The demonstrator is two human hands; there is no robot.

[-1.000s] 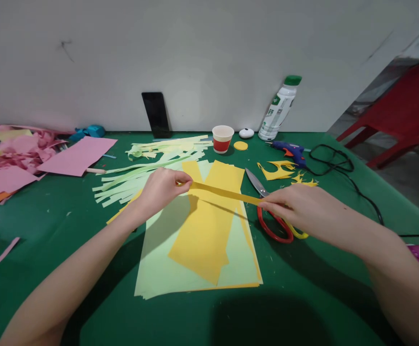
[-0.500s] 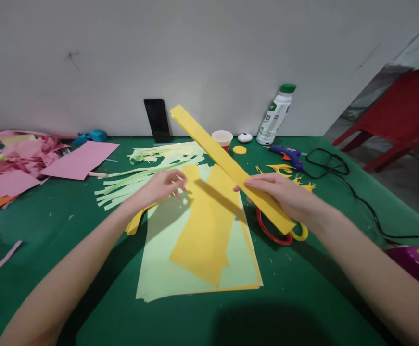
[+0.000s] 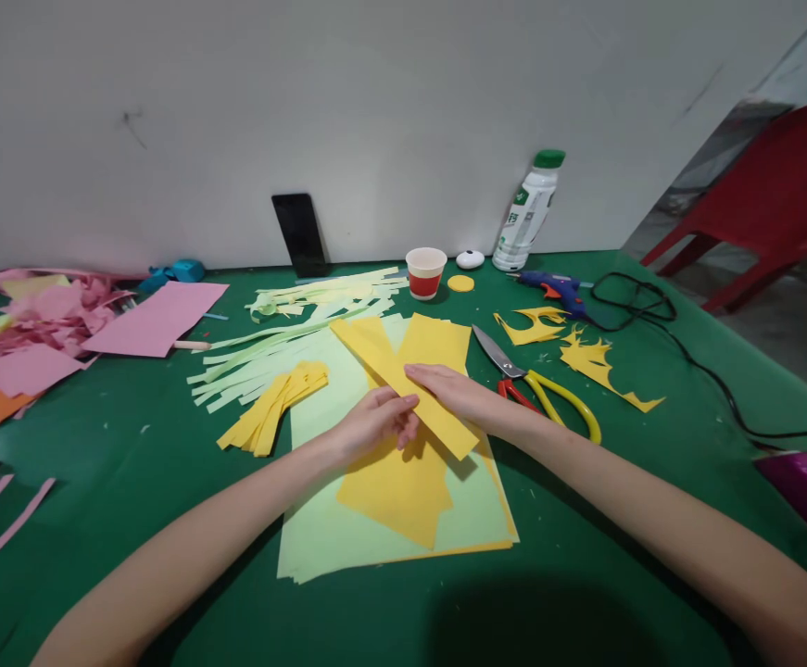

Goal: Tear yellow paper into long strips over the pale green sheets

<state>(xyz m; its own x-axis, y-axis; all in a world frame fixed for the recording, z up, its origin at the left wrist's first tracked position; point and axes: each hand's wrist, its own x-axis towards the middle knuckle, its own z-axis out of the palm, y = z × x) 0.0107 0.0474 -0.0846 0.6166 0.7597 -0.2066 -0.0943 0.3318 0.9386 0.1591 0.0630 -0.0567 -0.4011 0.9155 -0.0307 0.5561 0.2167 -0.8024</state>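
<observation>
Holding the wide yellow strip [image 3: 445, 428] slantwise over the yellow sheets [image 3: 393, 505] on our pale green stack [image 3: 309, 547]. Our left hand [image 3: 375, 421] has thumb and fingers clamped on its near edge; our right hand [image 3: 455, 389] lies along the far edge, can't tell if it's gripping. Scissors [image 3: 507, 366] sit just right, yellow bundle [image 3: 271, 408] left.

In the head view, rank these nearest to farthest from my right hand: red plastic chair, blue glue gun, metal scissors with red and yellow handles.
From your right hand:
1. Metal scissors, just to its right.
2. Blue glue gun, farther back, right.
3. Red plastic chair, far right, well beyond both.
</observation>
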